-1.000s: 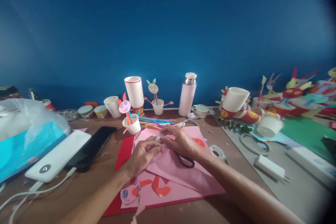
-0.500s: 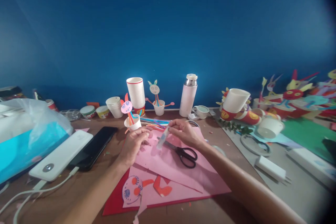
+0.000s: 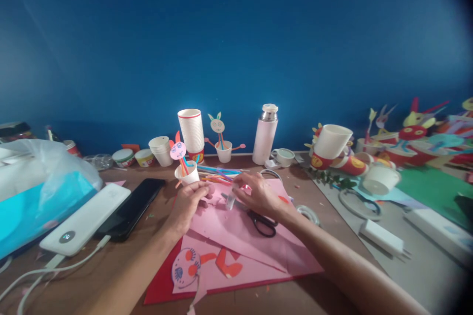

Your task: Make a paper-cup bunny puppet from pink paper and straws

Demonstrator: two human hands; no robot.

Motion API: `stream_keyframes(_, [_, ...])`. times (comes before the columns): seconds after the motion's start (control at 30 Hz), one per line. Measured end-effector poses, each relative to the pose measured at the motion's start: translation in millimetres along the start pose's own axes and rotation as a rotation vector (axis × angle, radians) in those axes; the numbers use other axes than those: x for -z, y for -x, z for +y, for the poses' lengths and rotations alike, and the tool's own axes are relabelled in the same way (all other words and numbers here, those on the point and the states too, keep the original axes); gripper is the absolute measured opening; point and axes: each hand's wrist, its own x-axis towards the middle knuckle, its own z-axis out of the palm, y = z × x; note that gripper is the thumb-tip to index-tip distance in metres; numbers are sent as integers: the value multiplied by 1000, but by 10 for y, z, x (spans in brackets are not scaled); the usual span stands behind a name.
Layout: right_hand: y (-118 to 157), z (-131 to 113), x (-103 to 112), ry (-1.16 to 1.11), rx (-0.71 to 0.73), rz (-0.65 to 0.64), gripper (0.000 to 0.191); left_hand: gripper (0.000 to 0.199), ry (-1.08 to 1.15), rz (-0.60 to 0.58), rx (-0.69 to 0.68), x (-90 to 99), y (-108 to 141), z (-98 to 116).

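My right hand (image 3: 257, 191) is closed around a small translucent whitish tube (image 3: 230, 201), which points down at the pink paper (image 3: 236, 234); its exact kind is unclear. Partly under this hand lie black-handled scissors (image 3: 264, 225). My left hand (image 3: 190, 202) is pinched over the paper's left side, and whatever lies between its fingertips is too small to make out. Behind it stands a white paper cup (image 3: 187, 173) carrying a pink paper face (image 3: 178, 150). Near the front, a pink cutout with a drawn face (image 3: 185, 267) lies beside orange paper shapes (image 3: 228, 263).
Pipe cleaners (image 3: 218, 173) lie behind my hands. A stack of paper cups (image 3: 190, 130) and a pink thermos (image 3: 265, 135) stand along the wall. A phone (image 3: 135, 206) and a white power bank (image 3: 84, 219) lie left; a tape roll (image 3: 308, 215) is by my right forearm.
My right hand has tipped over and shifted slightly left and down, turning the tube more upright and covering more of it. My left hand stays nearly in place.
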Motion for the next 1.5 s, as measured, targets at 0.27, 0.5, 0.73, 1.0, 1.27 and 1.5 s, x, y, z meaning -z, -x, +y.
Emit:
stream_keyframes(0.27, [1, 225, 25, 81, -236, -199, 17, 17, 26, -20, 63, 2, -8, -25])
stream_keyframes(0.5, [5, 172, -101, 318, -114, -97, 13, 14, 61, -43, 63, -32, 34, 31])
stream_keyframes(0.73, [68, -139, -62, 130, 200, 100, 11, 11, 205, -142, 152, -55, 69, 67])
stream_keyframes(1.0, [101, -223, -41, 196, 410, 79, 13, 11, 245, -258, 234, -62, 124, 69])
stream_keyframes(1.27, [100, -182, -84, 122, 551, 90, 13, 14, 217, -352, 262, -58, 131, 26])
stream_keyframes(1.5, [105, -217, -51, -15, 450, 80, 13, 18, 209, -385, 275, -102, 179, 129])
